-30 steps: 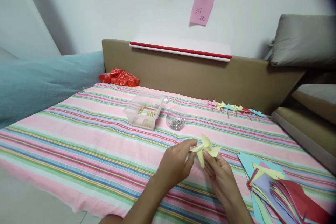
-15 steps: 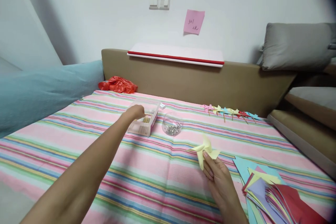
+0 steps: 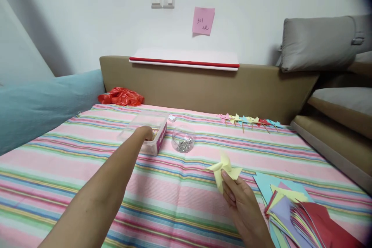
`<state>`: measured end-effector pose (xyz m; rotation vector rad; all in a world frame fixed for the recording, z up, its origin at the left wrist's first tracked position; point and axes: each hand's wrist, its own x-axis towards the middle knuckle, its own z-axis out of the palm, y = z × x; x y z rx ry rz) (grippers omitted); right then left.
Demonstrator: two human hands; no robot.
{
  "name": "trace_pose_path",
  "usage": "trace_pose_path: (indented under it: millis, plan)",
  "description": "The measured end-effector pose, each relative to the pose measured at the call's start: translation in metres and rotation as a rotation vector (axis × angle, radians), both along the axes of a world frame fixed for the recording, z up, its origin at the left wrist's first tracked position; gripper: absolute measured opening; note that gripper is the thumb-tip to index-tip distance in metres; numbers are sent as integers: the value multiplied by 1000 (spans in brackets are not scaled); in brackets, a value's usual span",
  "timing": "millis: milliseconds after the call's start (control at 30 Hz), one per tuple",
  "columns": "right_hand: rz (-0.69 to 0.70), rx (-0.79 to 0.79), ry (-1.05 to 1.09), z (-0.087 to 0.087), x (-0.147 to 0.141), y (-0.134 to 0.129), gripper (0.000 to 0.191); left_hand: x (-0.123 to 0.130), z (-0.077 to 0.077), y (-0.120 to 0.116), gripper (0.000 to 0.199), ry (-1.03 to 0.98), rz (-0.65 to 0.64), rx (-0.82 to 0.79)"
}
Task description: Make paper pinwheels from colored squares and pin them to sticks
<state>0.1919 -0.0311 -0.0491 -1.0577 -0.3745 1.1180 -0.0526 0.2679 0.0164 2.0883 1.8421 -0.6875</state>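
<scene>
My left hand [image 3: 147,133] reaches down inside the clear plastic box [image 3: 151,148], where thin wooden sticks [image 3: 155,133] show beside it; its fingertips are hidden. A pale yellow paper pinwheel [image 3: 223,167] is pinched at its centre between the thumb and fingers of my right hand [image 3: 236,192], above the striped cloth. Right of the box stands a round clear container [image 3: 183,139] with small silvery pieces in it.
Finished pinwheels on sticks [image 3: 244,120] lie in a row at the back right. Coloured paper sheets [image 3: 286,213] are heaped at the near right. A red plastic bag [image 3: 123,96] lies at the back left, near a small white item [image 3: 172,118].
My left hand has gone lower into the box. The whole view has shifted, so most things appear further left. My right hand still holds the yellow pinwheel.
</scene>
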Motion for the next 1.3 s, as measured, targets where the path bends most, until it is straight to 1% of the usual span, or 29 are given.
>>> trace_pose_path:
  millis: [133,267,433,533,633,733,800,833,867,900,933,967,1000,1033,1067,1100,1133,1200,1300]
  plan:
    - [-19,0,-32,-2,-4,2,43,-2,-1,1,33,17,-14,-2]
    - [-7,-1,-45,-5,-3,2,43,-1,3,-4,33,-5,-10,37]
    - [45,10,-47,-4,-1,2,42,1,7,-14,33,-29,-10,50]
    - [60,11,-52,-1,-1,2,42,4,11,-19,33,-44,-1,89]
    - [26,-1,-46,2,-3,1,46,8,22,-23,33,-80,20,185]
    - [31,-2,-34,4,-4,-1,48,12,48,-36,34,-141,36,366]
    - [47,21,-18,6,-4,-2,46,13,69,-59,35,-209,26,533]
    - [52,38,-6,8,-5,-3,45,13,78,-76,35,-254,11,613]
    - [56,59,8,9,-5,-3,43,14,85,-96,35,-307,-12,684]
    - [65,83,24,12,-6,-4,41,15,88,-119,35,-370,-51,730]
    - [70,112,41,14,-7,-4,40,17,88,-143,34,-440,-103,746]
    - [71,144,58,17,-7,-5,40,20,85,-168,34,-560,-171,753]
    - [70,180,76,20,-7,-5,40,24,79,-192,33,-875,-239,731]
    - [68,218,94,22,-8,-6,39,28,71,-213,33,-1160,-271,681]
    - [65,255,112,25,-8,-8,38,34,62,-231,31,-1356,-271,638]
    - [66,289,126,27,-8,-9,37,40,53,-245,29,-1493,-260,614]
    - [72,323,134,29,-8,-11,35,47,45,-256,24,-1586,-245,581]
    - [101,383,123,33,-9,-15,33,59,33,-267,17,-1695,-226,528]
    - [165,448,66,41,-13,-22,31,72,24,-270,14,-1729,-240,498]
